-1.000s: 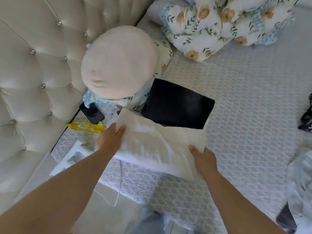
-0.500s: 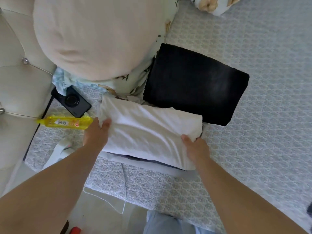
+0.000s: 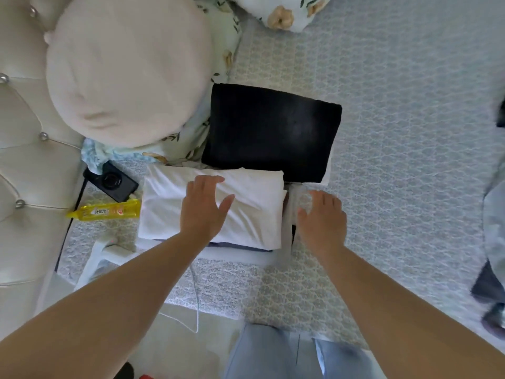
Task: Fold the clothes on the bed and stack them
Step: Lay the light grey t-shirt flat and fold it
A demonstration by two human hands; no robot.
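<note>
Left hand (image 3: pixel 205 207) flat with fingers spread on a folded white garment (image 3: pixel 246 209), right hand (image 3: pixel 322 217) open beside its edge, folded black garment (image 3: pixel 273 129) just beyond both hands

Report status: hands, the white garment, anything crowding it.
Left hand open, flat on folded white garment. Right hand open beside stack. Black folded garment adjacent; yellow packet nearby.

hands (image 3: pixel 262 214) apparently off white garment (image 3: pixel 246 206)
</note>
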